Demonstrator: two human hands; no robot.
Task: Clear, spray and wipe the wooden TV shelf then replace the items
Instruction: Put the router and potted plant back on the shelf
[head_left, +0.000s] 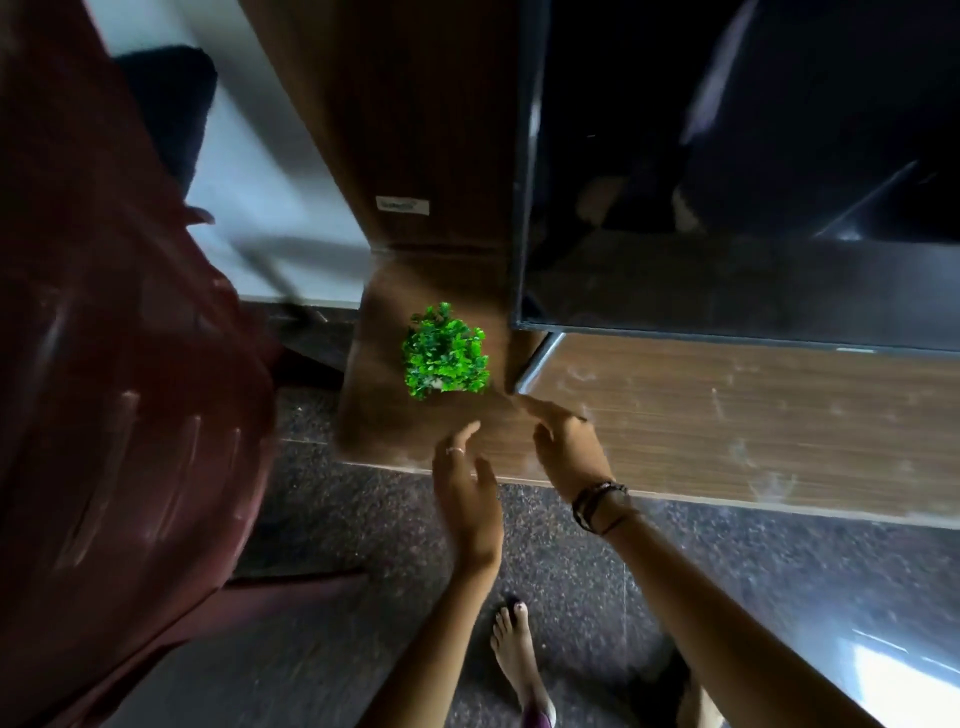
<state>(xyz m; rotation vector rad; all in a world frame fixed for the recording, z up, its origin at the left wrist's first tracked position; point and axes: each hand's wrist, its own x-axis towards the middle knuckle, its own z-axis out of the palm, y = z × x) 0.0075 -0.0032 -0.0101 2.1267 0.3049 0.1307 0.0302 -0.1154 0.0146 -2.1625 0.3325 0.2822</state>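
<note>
Both hands are hovering over the wooden shelf, fingers spread and holding nothing: left hand, right hand. A small green plant is sitting just beyond them, beside the television.

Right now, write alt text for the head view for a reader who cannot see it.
Two bare hands, the left hand and right hand, reach with open fingers toward a small green plant on a dusty wooden TV shelf. A dark TV stands at right, and a maroon chair fills the left.
</note>
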